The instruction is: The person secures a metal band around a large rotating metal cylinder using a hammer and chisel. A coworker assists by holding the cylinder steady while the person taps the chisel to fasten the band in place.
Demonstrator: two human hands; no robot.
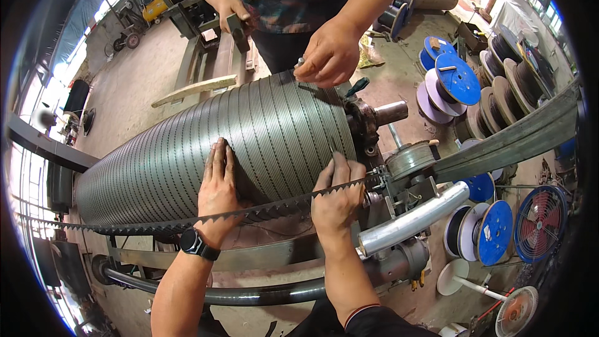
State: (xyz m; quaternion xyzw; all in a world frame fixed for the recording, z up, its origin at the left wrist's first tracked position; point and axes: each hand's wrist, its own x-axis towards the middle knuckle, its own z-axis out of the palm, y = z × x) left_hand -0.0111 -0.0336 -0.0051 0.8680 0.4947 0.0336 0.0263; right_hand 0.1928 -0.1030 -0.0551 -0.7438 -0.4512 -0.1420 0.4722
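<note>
A large metal roller (pixel 187 143), closely ringed with fine ridges and dotted dark lines, lies in front of me. A black toothed strip (pixel 268 211) stretches across on my side of it, passing over my left palm's heel and my right hand. My left hand (pixel 217 190) rests on the roller with straight fingers. Near the roller's right end, my right hand (pixel 339 193) has curled, pinched fingers; what they hold is too small to tell. Across the roller, a co-worker's hand (pixel 334 53) pinches a small metal piece (pixel 300 62), and the other holds a dark block (pixel 237 30).
At the roller's right end are a shaft stub (pixel 392 112), a round metal wheel (pixel 412 159) and a shiny curved tube (pixel 415 218). Blue-faced reels (pixel 457 80) stand on the right, with a red fan (pixel 538 224) nearby. A dark pipe (pixel 262 295) runs below my arms.
</note>
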